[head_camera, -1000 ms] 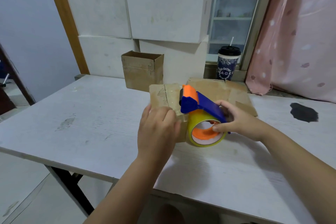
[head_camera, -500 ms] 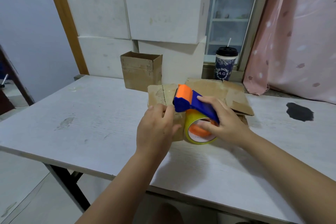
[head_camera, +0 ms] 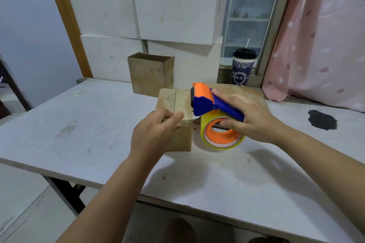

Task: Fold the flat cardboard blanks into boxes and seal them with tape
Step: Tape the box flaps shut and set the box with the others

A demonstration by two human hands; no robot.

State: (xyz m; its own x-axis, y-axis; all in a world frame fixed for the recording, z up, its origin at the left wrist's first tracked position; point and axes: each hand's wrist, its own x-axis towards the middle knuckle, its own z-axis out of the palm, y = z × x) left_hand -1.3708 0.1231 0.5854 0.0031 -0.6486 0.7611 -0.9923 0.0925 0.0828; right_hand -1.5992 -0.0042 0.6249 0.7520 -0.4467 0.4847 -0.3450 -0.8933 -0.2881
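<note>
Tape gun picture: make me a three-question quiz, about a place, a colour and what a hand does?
1. Where is the open cardboard box? A) behind the box being taped B) on the floor C) inside the cup
2. What colour is the tape gun handle? A) green B) blue C) pink
3. What is the right hand doing? A) lying flat on the table B) holding a cup C) gripping the tape gun
Answers: 1 A, it stands just beyond it; 2 B, the handle is blue; 3 C, its fingers wrap the handle.
</note>
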